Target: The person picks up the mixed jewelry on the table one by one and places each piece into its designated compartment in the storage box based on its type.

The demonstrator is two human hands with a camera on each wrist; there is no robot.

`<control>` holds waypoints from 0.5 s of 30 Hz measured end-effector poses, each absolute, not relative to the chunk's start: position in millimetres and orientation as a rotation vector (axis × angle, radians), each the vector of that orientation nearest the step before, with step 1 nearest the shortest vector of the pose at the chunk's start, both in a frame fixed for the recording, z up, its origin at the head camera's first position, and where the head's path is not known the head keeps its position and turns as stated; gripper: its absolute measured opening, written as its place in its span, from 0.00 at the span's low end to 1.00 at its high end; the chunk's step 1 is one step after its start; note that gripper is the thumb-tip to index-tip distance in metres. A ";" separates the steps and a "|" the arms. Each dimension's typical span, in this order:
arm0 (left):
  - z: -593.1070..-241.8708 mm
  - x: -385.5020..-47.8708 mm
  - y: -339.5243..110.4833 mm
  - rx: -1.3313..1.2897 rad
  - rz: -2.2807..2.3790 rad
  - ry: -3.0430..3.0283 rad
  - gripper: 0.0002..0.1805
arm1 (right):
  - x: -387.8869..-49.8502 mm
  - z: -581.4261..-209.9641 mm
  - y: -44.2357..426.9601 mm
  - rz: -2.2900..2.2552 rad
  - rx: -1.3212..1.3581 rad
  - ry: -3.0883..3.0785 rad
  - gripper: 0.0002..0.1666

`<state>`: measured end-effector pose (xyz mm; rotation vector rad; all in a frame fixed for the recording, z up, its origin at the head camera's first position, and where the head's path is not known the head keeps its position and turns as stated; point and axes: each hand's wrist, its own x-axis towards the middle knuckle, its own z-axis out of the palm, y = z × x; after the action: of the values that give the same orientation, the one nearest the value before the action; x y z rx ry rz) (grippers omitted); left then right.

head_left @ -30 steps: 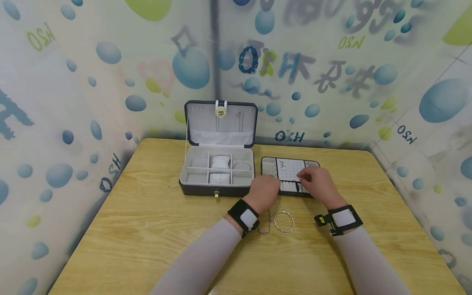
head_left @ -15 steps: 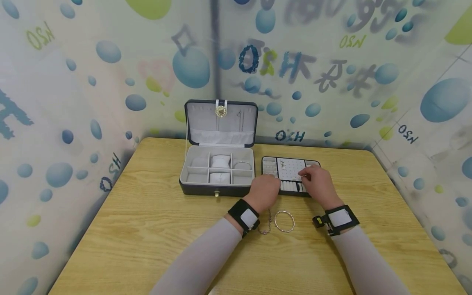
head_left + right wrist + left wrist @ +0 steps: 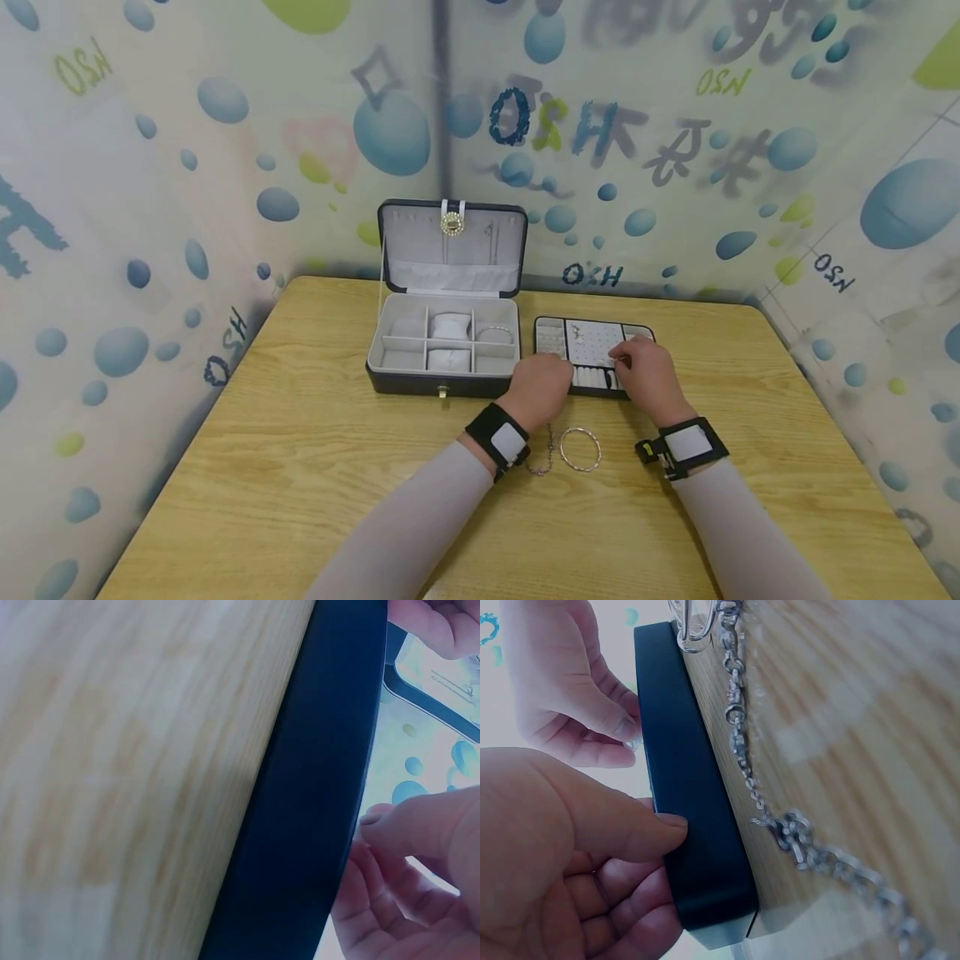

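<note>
A dark jewelry tray with a pale perforated earring panel and ring rolls lies right of the jewelry box. My left hand grips its front left edge. In the left wrist view the thumb presses the outer wall, the other fingers being partly hidden behind it. Over the panel's lower right, my right hand pinches a tiny shiny earring, mostly covered by the fingertips. Several earrings sit at the panel's upper left.
The jewelry box stands with its lid raised, necklaces hanging inside. A bangle lies in one compartment, cushions in others. On the wooden table, a silver chain bracelet and another bangle lie in front of the tray.
My right hand has shifted very slightly and stays at the panel's lower right. The left hand keeps its grip on the tray. The head view has tilted a little.
</note>
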<state>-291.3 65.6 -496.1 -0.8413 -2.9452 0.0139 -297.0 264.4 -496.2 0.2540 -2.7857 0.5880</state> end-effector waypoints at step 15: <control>-496.5 -291.9 66.9 -0.844 0.024 -2.952 0.08 | -298.2 -497.8 264.9 0.547 0.250 -2.812 0.07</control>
<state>-291.9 66.9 -496.5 -0.8438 -2.9518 0.0236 -298.2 264.9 -497.8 0.2502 -2.8116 0.5470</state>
